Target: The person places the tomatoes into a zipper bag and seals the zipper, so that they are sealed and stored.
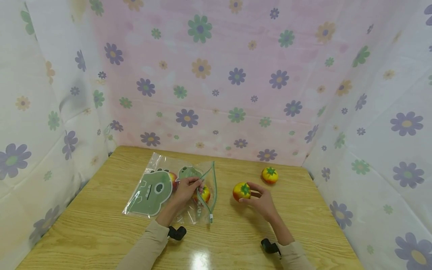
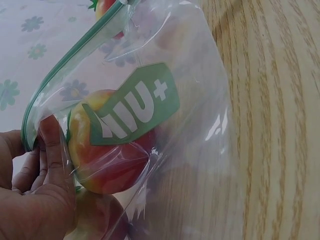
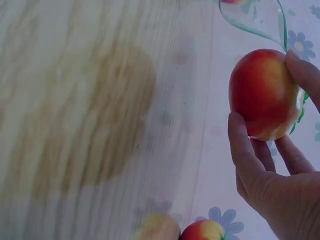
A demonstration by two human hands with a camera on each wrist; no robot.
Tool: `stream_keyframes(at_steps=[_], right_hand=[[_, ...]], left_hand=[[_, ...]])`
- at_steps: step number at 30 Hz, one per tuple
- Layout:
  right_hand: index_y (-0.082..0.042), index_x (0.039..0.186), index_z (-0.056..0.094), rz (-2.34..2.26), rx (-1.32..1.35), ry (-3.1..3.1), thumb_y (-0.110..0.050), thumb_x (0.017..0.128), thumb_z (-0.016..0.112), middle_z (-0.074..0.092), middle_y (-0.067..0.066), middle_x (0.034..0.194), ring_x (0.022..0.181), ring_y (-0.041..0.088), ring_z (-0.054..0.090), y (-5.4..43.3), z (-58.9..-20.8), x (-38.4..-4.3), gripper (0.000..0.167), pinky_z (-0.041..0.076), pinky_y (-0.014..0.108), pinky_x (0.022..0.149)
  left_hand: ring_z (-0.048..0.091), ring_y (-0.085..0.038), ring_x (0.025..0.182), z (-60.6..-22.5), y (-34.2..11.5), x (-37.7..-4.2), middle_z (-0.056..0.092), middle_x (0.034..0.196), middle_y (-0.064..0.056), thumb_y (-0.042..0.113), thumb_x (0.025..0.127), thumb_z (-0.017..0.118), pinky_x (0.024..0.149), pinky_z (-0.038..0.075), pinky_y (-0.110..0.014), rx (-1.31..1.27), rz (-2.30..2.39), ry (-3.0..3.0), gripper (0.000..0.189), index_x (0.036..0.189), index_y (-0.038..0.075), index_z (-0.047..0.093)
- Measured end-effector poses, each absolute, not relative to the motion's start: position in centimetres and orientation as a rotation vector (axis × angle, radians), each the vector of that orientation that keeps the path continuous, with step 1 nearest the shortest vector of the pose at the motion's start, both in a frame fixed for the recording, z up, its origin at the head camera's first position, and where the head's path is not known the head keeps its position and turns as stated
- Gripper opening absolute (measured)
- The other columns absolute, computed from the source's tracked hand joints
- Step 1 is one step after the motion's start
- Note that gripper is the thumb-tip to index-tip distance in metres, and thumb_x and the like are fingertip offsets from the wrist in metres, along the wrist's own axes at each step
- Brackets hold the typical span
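A clear zip bag with a green dinosaur print lies on the table, its green-edged mouth spread toward the right. My left hand pinches the edge of that mouth between thumb and fingers. Inside the bag, a red-and-yellow fruit with a green leafy top sits near the opening, and another lies deeper, partly hidden by the print. To the right of the bag, my right hand grips a matching fruit with thumb and fingertips, close over the table.
One more red-and-yellow fruit rests on the wooden table toward the back right. Flower-patterned cloth stands behind the table and along both sides. A black device is on the left wrist, another on the right.
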State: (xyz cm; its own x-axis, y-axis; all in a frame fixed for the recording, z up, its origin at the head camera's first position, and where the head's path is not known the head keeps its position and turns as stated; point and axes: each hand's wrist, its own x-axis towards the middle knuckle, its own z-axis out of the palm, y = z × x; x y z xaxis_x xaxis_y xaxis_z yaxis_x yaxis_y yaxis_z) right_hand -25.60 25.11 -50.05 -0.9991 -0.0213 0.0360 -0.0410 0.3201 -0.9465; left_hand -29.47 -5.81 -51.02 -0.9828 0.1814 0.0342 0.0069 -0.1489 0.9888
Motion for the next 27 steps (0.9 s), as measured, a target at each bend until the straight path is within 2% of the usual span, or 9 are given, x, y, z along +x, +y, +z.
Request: stream_keyframes(at_steps=[12,19,27], right_hand=[[-0.004,0.141,0.059,1.828,0.235,-2.553,-0.009,0.078,0.088,0.060,0.019,0.138,0.117,0.035,0.062,22.9,-50.0,-25.6,0.069,0.059,0.036,0.092],[-0.009,0.141,0.060,1.818,0.326,-2.614,-0.012,0.079,0.088,0.060,0.015,0.140,0.119,0.035,0.062,21.5,-49.9,-25.5,0.068,0.059,0.041,0.093],[-0.005,0.143,0.057,1.823,0.446,-2.615,-0.011,0.082,0.086,0.058,0.020,0.141,0.119,0.041,0.061,20.4,-50.1,-25.6,0.067,0.059,0.044,0.093]], left_hand=[[0.061,-0.011,0.071,-51.0,-5.7,-29.5,0.065,0.083,-0.008,0.003,0.104,0.054,0.065,0.057,-0.020,0.205,2.307,1.940,0.022,0.113,-0.016,0.061],[0.061,-0.011,0.071,-51.0,-5.7,-29.5,0.065,0.084,-0.007,0.002,0.103,0.056,0.066,0.057,-0.020,0.201,2.313,1.942,0.023,0.114,-0.017,0.062],[0.061,-0.011,0.070,-51.2,-5.7,-29.6,0.066,0.083,-0.008,0.001,0.103,0.056,0.065,0.057,-0.020,0.187,2.323,1.938,0.022,0.115,-0.017,0.062]])
